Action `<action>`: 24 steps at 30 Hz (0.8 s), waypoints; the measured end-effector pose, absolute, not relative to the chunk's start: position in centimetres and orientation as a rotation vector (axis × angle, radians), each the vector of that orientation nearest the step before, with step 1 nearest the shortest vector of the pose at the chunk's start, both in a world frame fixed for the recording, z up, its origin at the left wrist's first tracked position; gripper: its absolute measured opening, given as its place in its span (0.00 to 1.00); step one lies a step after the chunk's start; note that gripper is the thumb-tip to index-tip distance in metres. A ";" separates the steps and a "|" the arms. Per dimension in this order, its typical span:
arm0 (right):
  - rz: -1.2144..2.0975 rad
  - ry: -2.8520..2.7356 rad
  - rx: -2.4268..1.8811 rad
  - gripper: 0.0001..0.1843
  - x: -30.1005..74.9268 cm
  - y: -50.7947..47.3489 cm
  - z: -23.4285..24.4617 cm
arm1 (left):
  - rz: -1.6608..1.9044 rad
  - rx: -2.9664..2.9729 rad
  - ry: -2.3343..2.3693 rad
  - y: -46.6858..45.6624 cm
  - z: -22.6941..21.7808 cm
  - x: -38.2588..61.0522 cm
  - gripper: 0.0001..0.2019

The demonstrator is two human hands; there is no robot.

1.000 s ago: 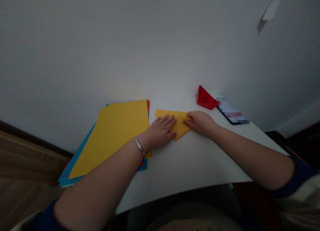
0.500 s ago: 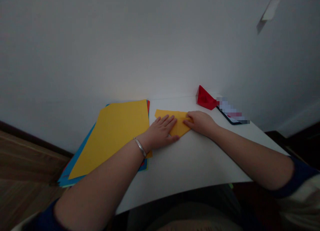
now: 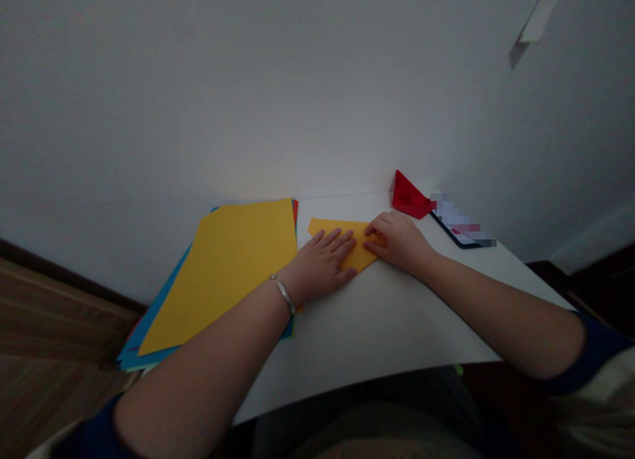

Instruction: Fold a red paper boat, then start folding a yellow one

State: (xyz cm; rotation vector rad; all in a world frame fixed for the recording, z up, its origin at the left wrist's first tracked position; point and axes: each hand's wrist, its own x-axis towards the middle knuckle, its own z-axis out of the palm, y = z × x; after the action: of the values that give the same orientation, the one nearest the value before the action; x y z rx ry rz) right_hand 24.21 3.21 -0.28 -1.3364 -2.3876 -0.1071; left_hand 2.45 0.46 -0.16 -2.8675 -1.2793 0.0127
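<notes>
A folded piece of yellow paper (image 3: 360, 250) lies on the white table in front of me. My left hand (image 3: 325, 264) rests flat across its left part, fingers stretched out and slightly spread. At the paper's right end, my right hand (image 3: 399, 241) has thumb and fingers curled in a pinch on the edge. The fingers hide part of that corner. A silver bracelet (image 3: 285, 295) circles my left wrist.
A stack of coloured sheets with a yellow sheet (image 3: 238, 247) on top lies to the left, partly under my left forearm. A red folded paper (image 3: 407, 198) stands at the back right, beside a dark-edged device (image 3: 459, 227) with a blurred screen. A wall rises behind the table (image 3: 377, 333).
My right hand's fingers have lifted and shifted slightly along the paper's right end. My left hand has slid a little to the right, still flat on the paper.
</notes>
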 end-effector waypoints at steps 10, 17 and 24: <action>-0.040 -2.681 -0.708 0.10 23.6 2.3 0.7 | -0.123 -2.765 -1.401 0.5 -0.7 3.0 0.34; 0.015 -2.747 -0.740 0.11 23.9 1.9 0.9 | -0.138 -2.756 -1.450 0.5 -0.8 3.1 0.34; -0.060 -2.784 -0.882 0.12 24.1 2.0 1.1 | -0.085 -2.786 -1.480 0.7 -0.5 3.1 0.36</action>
State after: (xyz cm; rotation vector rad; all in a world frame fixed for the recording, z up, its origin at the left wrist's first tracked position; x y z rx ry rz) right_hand 24.10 1.98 1.11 -0.8824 -2.7842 -0.0603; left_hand 3.08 0.65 -0.52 -2.7865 -1.4802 -0.0849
